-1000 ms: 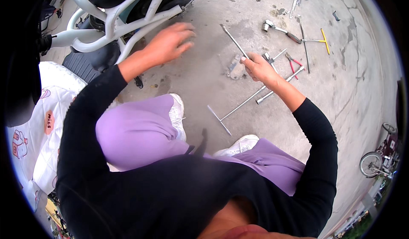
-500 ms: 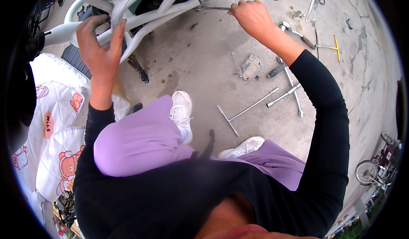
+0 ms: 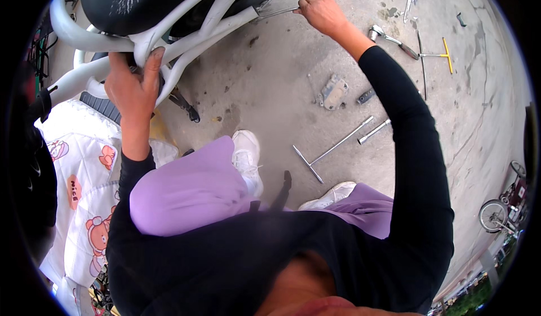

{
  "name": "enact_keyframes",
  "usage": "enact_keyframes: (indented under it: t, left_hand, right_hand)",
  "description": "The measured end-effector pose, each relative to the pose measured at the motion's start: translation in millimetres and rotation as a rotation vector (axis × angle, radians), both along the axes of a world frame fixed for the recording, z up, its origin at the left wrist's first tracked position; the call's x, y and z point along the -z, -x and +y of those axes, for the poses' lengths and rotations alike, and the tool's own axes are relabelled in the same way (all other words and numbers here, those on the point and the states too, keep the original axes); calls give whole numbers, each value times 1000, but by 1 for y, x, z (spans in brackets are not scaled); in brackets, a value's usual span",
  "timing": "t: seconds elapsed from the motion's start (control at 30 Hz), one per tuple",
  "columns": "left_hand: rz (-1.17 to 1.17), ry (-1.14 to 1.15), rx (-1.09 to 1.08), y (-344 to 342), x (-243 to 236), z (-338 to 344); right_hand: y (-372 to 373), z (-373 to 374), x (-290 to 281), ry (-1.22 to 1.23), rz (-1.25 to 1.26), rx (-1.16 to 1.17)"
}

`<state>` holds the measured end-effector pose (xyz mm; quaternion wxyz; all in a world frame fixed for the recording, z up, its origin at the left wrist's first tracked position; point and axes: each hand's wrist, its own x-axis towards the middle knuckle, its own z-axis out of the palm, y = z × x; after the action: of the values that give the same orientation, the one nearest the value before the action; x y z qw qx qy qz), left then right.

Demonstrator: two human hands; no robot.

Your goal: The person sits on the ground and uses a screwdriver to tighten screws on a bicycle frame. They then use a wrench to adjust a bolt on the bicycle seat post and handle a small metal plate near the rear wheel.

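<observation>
My left hand (image 3: 134, 87) grips the white tubular frame (image 3: 186, 45) of a two-wheeled vehicle. Its thumb lies up along a tube, and the other fingers go out of sight behind the frame. At the upper middle, my right hand (image 3: 320, 15) is closed on a thin metal rod-like tool (image 3: 279, 13). The far end of this tool reaches the open end of a frame tube; whether it is seated there I cannot tell. A scuffed black cover (image 3: 121, 6) sits above the tubes.
On the concrete lie a T-handle wrench (image 3: 338, 141), a ratchet (image 3: 397, 41), a yellow-handled T-wrench (image 3: 447, 55), scissors (image 3: 412, 0) and a grey metal part (image 3: 333, 92). A white quilted cover (image 3: 84, 169) hangs at left. A parked bike (image 3: 499, 211) stands far right.
My left hand's fingers have gone from spread over the frame to behind the tube. My right hand has moved slightly left with the tool. My right sleeve now hides the cross-shaped wrench.
</observation>
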<state>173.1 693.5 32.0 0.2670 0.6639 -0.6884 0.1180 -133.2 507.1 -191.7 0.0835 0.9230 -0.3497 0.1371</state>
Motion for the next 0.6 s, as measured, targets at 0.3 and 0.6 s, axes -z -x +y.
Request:
enact_keyframes:
  t: [0.3, 0.6]
  left_hand:
    - [116, -90, -14, 4, 3, 5]
    - [0, -47, -49, 3, 3, 6]
  right_hand:
    - [-138, 123, 116, -822, -893, 560]
    - [-202, 153, -70, -2203, -2270, 309]
